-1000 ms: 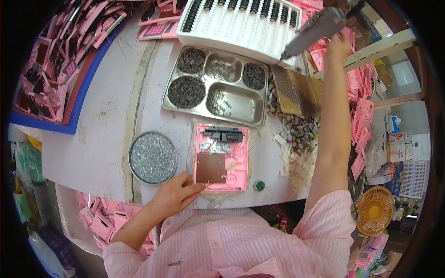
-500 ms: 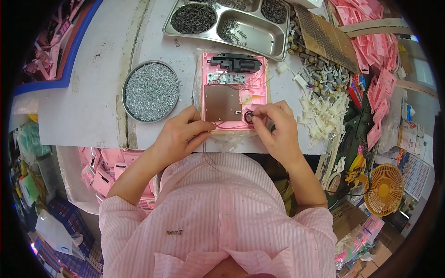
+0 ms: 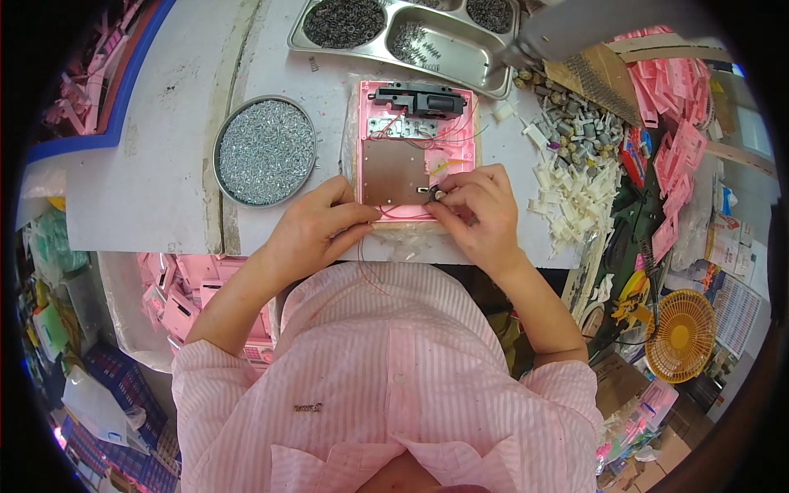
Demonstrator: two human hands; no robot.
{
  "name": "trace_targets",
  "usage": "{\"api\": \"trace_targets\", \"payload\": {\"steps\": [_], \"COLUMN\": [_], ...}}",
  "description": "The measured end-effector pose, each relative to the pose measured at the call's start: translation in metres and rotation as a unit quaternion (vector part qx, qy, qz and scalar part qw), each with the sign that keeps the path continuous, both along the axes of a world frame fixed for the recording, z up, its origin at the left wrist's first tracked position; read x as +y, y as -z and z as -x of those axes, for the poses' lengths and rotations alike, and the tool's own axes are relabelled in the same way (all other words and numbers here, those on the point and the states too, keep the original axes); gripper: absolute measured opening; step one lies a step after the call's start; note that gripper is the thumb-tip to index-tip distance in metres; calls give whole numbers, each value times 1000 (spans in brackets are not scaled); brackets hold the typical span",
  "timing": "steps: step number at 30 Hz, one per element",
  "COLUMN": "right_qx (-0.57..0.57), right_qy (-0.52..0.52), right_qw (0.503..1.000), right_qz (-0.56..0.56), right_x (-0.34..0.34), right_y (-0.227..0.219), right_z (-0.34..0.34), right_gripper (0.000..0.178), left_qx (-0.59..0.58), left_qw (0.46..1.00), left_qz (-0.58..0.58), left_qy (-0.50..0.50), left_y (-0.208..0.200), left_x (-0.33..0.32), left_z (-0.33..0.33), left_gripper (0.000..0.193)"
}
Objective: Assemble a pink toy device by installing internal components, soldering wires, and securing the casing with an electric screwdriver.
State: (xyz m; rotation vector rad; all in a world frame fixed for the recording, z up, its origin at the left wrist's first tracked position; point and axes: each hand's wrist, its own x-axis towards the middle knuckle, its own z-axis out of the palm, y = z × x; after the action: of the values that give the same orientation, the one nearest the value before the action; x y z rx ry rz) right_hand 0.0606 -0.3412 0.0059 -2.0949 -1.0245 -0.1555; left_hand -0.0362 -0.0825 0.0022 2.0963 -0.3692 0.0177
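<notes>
A pink plastic case (image 3: 472, 135) lies open side up in front of me. Inside it are a brown circuit board (image 3: 394, 174), a black mechanism block (image 3: 419, 102) across the far end, and a perforated metal plate (image 3: 386, 127) with thin wires. My left hand (image 3: 319, 223) pinches thin dark red wires (image 3: 362, 263) at the near left corner; their ends hang over the table edge. Between the thumb and fingertips of my right hand (image 3: 483, 215) is a small round dark part (image 3: 434, 194), tilted at the board's near right corner and partly hidden by the fingers.
A round tin of small metal screws (image 3: 265, 152) stands left. Beyond the case is a steel compartment tray (image 3: 485, 80) with dark springs. To the right lie heaped white plastic parts (image 3: 567, 197) and small motors (image 3: 575, 119). A blurred grey tool (image 3: 592, 33) hangs at upper right.
My right hand has shifted slightly left, and the round part has tipped up from lying flat. The grey tool has come into view at upper right. My left hand keeps its pinch.
</notes>
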Motion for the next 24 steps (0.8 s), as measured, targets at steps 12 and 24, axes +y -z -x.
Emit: {"api": "trace_targets", "payload": {"steps": [12,24], "right_qx": [29,-124], "right_qy": [-9,66], "right_qw": [999,949], "right_qz": [34,284], "right_x": [-4,-36], "right_y": [-4,-1], "right_z": [-3,-120], "right_gripper": [26,22], "left_qx": [16,24], "left_qw": [1000,985], "left_qz": [-9,-133], "left_qy": [7,107], "left_y": [-4,-73], "left_x": [1,19], "left_z": [-3,-86], "left_gripper": [19,14]}}
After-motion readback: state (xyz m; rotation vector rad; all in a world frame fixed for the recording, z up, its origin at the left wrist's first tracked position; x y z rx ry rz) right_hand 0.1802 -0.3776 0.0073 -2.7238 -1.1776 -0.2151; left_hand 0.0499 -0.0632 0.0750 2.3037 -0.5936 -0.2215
